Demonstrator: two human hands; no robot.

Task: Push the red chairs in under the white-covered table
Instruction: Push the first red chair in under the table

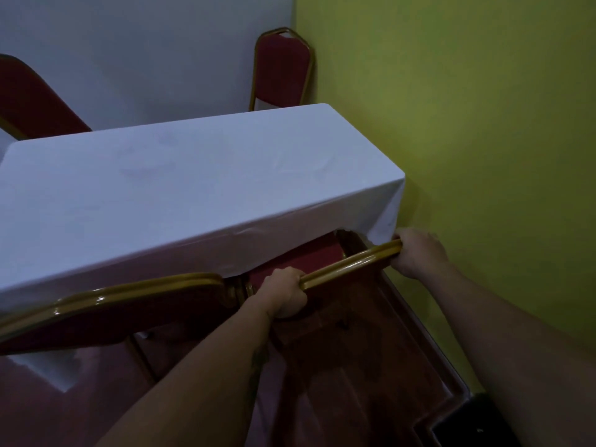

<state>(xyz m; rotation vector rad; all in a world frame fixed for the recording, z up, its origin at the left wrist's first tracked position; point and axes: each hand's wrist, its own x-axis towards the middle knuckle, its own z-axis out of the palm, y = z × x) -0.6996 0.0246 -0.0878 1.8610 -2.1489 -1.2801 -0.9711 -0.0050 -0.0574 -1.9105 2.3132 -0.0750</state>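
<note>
Here, left hand [285,291] and right hand [416,251] each grip clenched on a red chair's [306,256] gold top rail [348,261], seat partly under the white worktop [180,188] edge; green wall [483,124] close at three o'clock.

Cloth, gloss-painted frame, matt wall

Lying smooth but faintly creased, matt white tablecloth [180,188]; gleaming with glossy gold-painted tubing [351,264], near right chair back; showing red fabric seat [303,256], soft and matt; looking flat and matt, painted green wall [467,124]; shining faintly, reddish floor [371,382].
</note>
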